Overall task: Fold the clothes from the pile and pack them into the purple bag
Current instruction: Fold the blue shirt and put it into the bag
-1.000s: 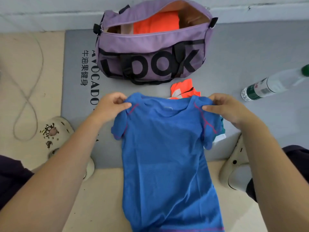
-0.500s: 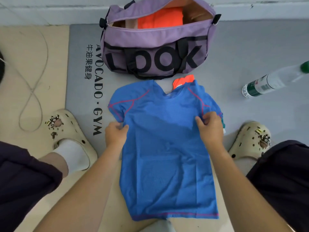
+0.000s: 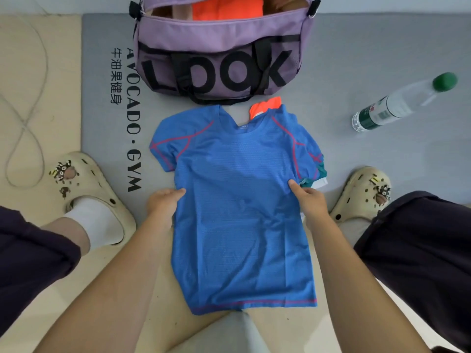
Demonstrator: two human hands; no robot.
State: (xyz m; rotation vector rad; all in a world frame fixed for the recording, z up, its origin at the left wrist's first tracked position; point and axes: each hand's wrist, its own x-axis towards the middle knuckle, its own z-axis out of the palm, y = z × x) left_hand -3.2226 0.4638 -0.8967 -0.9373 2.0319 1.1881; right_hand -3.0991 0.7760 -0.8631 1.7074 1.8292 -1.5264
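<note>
Cream clog [image 3: 94,189] is seen at left, on the edge of the gray mat [image 3: 356,47]. Blue T-shirt [image 3: 239,212] is laid flat, front of the open purple bag [image 3: 219,52], where an orange garment [image 3: 226,7] is packed. Its left side edge is pinched by left hand [image 3: 163,202], right edge gripped by right hand [image 3: 309,200]. Pile [image 3: 314,178] is partly covered under the shirt's right side. Water bottle [image 3: 400,103] is lying at right.
</note>
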